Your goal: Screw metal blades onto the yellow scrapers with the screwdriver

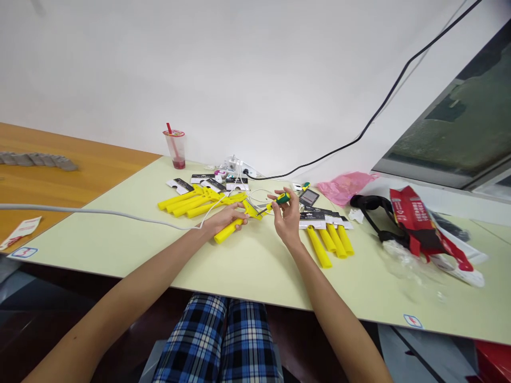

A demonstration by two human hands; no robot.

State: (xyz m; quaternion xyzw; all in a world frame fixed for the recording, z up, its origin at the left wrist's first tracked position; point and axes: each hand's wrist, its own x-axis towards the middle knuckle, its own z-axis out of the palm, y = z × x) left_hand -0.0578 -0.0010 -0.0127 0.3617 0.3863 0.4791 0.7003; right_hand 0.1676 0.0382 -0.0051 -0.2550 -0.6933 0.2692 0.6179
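My left hand (227,218) is closed around the yellow tubular handle of a tool (228,232) with a wider yellow head, whose exact kind I cannot make out. Closed on the green and yellow grip of a screwdriver (282,199), my right hand (288,219) holds it nearly level. The screwdriver's thin shaft points left and its tip is at the yellow head, though contact is too small to judge. Several similar yellow-handled tools (179,202) lie beyond my left hand. More yellow handles (319,247) with black-and-white cards lie right of my right hand.
A cup with a red straw (175,149) stands at the back left. White cables and a power strip (233,164) lie by the wall. A grey cable (120,214) crosses the left side. Rightward are a pink bag (345,187), black headphones (373,205) and a red package (413,213).
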